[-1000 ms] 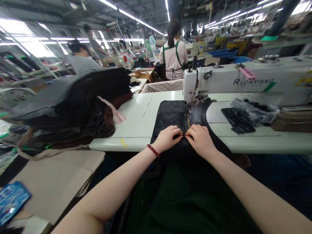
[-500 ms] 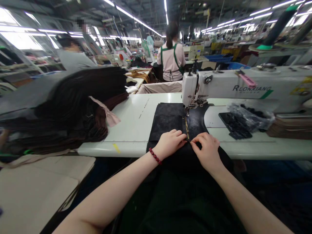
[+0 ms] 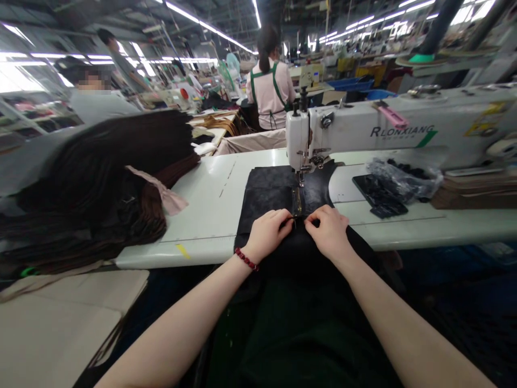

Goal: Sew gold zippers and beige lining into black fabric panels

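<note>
A black, leather-like panel [image 3: 266, 186] lies on the pale sewing table and hangs over its front edge. A gold-toned zipper [image 3: 297, 202] runs along it, just in front of the needle and presser foot of a white sewing machine [image 3: 298, 140]. My left hand [image 3: 270, 231], wearing a dark red bead bracelet, pinches the panel at the near end of the zipper. On the other side of that end, my right hand [image 3: 329, 231] is closed, thumb and fingertips together on the panel. A small gap separates the hands. Exactly which layer each pinches is hidden.
Dark stacked pieces [image 3: 100, 167] rise at the left, a pink strip [image 3: 159, 188] hanging off them. At the right are a plastic bag [image 3: 404, 178], a dark flat slab [image 3: 363, 188] and brown stacked pieces [image 3: 476, 191]. A co-worker in green straps [image 3: 270, 91] sits ahead.
My hands have moved slightly apart at the zipper's near end. The panel still lies beneath the needle area. The whole view has shifted a little.
</note>
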Demonstrator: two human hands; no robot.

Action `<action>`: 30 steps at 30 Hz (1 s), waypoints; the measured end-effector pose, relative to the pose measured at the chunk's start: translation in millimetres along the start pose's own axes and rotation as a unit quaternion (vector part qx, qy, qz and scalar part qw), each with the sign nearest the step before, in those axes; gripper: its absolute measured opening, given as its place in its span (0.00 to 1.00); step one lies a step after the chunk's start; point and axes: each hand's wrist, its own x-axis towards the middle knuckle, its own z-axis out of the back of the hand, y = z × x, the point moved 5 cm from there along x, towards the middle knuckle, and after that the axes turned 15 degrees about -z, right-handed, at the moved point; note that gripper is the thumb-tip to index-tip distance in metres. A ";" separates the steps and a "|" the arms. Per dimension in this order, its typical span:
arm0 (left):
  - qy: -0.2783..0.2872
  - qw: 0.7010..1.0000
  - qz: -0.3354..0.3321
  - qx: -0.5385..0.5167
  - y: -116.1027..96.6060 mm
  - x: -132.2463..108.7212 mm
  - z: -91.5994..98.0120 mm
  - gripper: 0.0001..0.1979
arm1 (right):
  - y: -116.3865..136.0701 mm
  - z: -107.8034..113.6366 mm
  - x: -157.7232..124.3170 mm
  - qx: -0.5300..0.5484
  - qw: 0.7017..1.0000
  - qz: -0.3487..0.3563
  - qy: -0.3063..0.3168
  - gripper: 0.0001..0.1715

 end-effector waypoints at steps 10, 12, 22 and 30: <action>-0.003 1.000 0.004 0.000 -1.8 2.5 -2.3 0.06 | 24.3 32.9 18.8 0.019 0.973 0.175 0.150 0.13; -0.001 1.000 0.000 0.004 -3.2 2.6 -2.6 0.07 | 34.8 30.0 17.4 -0.009 0.961 0.218 0.172 0.12; -0.001 1.000 -0.015 -0.005 -4.3 1.7 1.1 0.08 | 22.6 -1.2 21.3 -0.071 0.960 0.235 0.136 0.06; -0.007 1.000 -0.011 0.018 -5.1 10.4 -1.7 0.10 | 16.5 18.9 45.7 -0.065 0.946 0.270 0.165 0.19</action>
